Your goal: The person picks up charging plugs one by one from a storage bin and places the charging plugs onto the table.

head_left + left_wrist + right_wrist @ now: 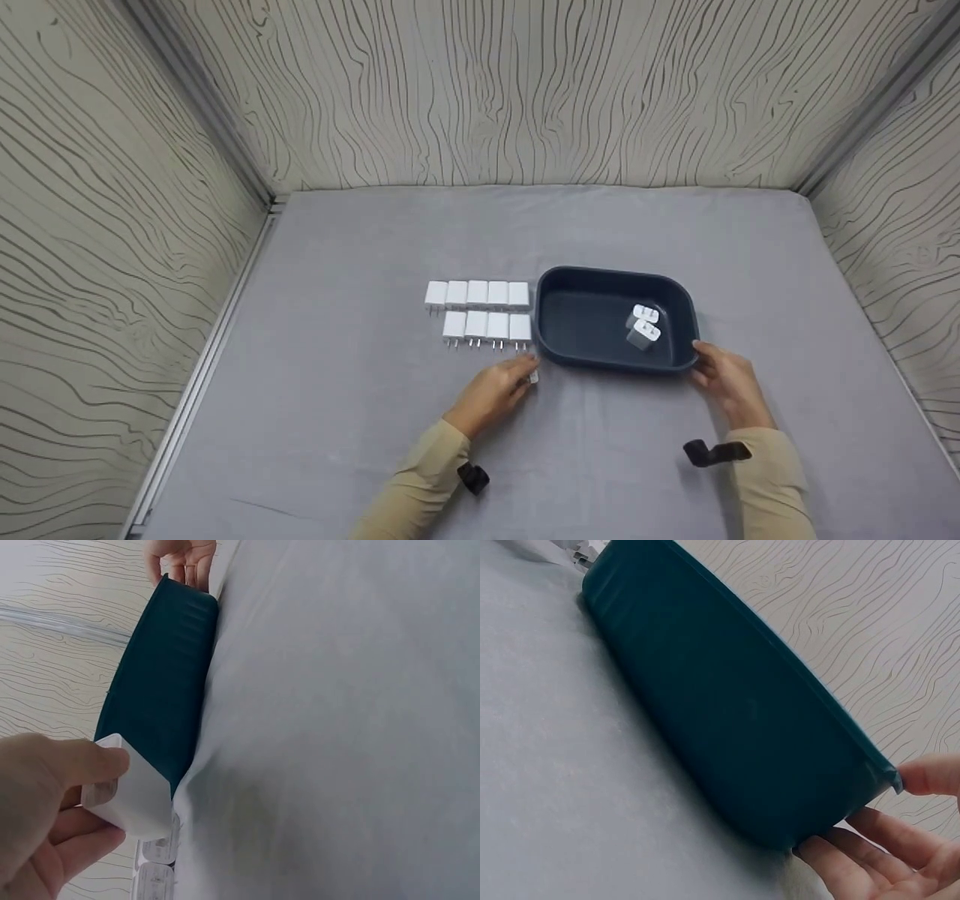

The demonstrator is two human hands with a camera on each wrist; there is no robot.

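My left hand (491, 394) pinches a white plug-in charger (135, 791) between thumb and fingers, just in front of the dark blue-green tub's (615, 367) near left corner. In the head view most of that charger is hidden by the fingers. At the tub's right end, my right hand (731, 382) grips the near corner, thumb on the rim and fingers against the outer wall. Two white chargers (643, 334) lie inside the tub, toward its right side. Left of the tub, more white chargers stand side by side in a back row (478, 294) and a front row (487, 327), prongs facing me.
A grey cloth (360, 435) covers the table. Wood-patterned panels (480, 90) rise at the back and both sides, with metal rails (202, 97) at the corners. A black strap mount sits on each wrist.
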